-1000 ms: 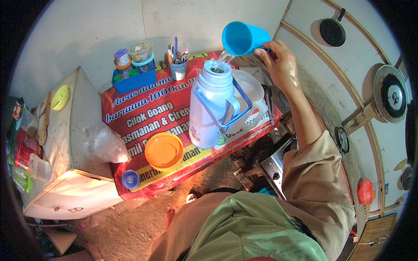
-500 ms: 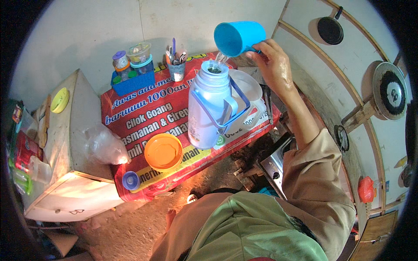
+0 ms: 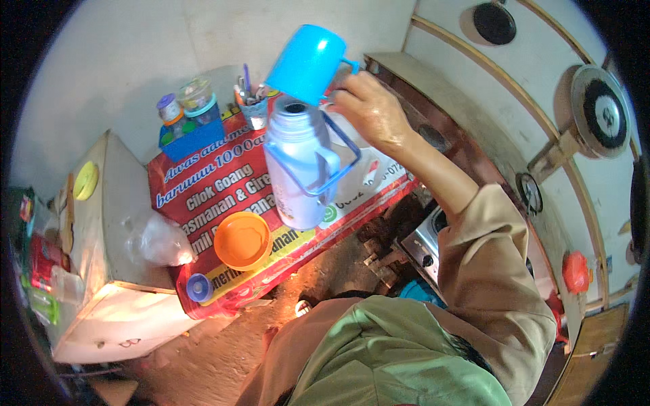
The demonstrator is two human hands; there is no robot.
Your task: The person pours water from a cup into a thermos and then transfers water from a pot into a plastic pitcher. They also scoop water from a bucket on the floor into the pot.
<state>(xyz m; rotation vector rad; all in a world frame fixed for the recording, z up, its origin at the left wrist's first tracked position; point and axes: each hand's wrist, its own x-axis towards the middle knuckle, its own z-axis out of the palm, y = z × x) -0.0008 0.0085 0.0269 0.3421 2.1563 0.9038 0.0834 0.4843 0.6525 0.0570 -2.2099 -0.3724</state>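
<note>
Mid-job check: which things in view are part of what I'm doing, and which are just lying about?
In use:
- blue mug, tilted above the flask in the right hand
- flask, uncapped
- small blue cap, probably the flask's

Lying about:
- blue basket
- utensil cup
- plastic bag
- orange bowl, use unclear

Warm glare strikes the cabinet [image 3: 132, 312]; soft shadows dim the wall [image 3: 142, 74]; straight edges bow near black corners.

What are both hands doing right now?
Left hand: out of view, can't tell.
Right hand: closed, holding the tilted blue mug.
</note>
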